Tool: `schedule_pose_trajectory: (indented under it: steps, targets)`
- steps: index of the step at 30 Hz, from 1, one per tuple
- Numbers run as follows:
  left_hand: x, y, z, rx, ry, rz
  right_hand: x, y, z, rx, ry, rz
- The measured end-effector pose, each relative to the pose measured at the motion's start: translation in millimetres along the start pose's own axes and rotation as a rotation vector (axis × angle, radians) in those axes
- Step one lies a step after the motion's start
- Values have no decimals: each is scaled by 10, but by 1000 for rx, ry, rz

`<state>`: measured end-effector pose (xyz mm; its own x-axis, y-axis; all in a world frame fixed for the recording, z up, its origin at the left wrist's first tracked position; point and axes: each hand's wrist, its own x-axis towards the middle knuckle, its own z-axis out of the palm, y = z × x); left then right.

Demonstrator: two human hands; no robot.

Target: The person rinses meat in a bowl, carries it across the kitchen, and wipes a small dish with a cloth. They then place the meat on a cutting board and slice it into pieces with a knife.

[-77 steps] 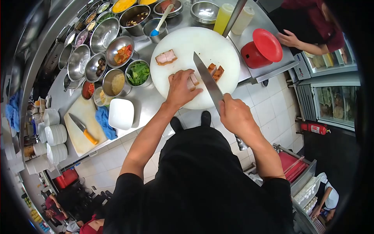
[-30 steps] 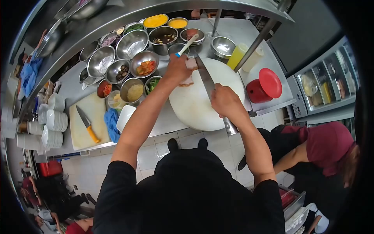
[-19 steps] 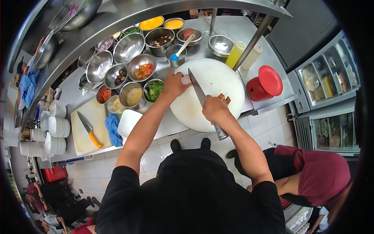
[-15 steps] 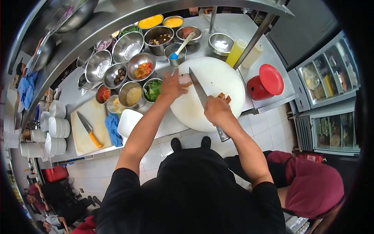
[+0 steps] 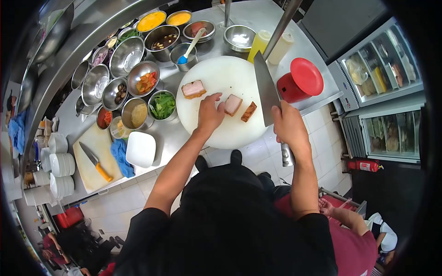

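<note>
On the round white cutting board (image 5: 202, 124) lie three pieces of browned meat. One piece (image 5: 194, 89) is at the upper left, a second (image 5: 233, 105) is near the middle, and a narrow slice (image 5: 249, 112) rests to its right. My left hand (image 5: 211, 112) is over the board, its fingers apart and the tips beside the middle piece. Whether they touch it I cannot tell. My right hand (image 5: 291, 128) grips a large cleaver (image 5: 268, 89), whose broad blade is over the board's right edge, apart from the meat.
Metal bowls (image 5: 145, 78) of ingredients stand beyond the board at the left. A rectangular board (image 5: 87, 142) holds an orange-handled knife (image 5: 95, 161). A red container (image 5: 294, 85) and squeeze bottles (image 5: 259, 45) stand at the right. A person (image 5: 352, 239) is behind at the lower right.
The cleaver has moved right, away from the meat. My left hand has opened beside the middle piece. The meat pieces now lie apart, and the person at the right has shifted.
</note>
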<state>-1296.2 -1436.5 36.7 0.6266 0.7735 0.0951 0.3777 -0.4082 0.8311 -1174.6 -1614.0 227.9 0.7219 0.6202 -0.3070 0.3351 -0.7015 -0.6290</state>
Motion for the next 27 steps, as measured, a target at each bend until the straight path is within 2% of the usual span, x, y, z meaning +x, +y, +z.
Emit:
schedule_pose_trajectory:
  steps: [1,3,5,7,11,12,13,15,17,22,27]
  targets:
    - [-34,-45,19,7,-7,-1,-24,33,21,1,-27,11]
    - [-110,50,-36,161,56,229,-80,63,59,-25,-54,7]
    - [-149,256,20,202,55,199,-109,118,101,-60,-77,1]
    - [-174,267,75,239,60,160,-114,227,202,-111,-37,-114]
    - [-278,84,-156,179,-104,136,-236,231,303,-145,-106,-183]
    - [-403,78,-288,172,-189,169,-286,271,367,-203,-66,-280]
    - [-500,64,-402,166,-277,206,-333,279,423,-196,-76,-274]
    - [-631,52,-507,118,-285,248,-433,288,517,-231,-177,-287]
    - [-648,55,-545,78,-121,391,-507,270,581,-246,-223,-273]
    - [-515,-16,-484,80,-166,416,-602,95,505,-316,-357,-218]
    - [-459,-67,-393,121,-233,407,-594,59,495,-398,-383,-249]
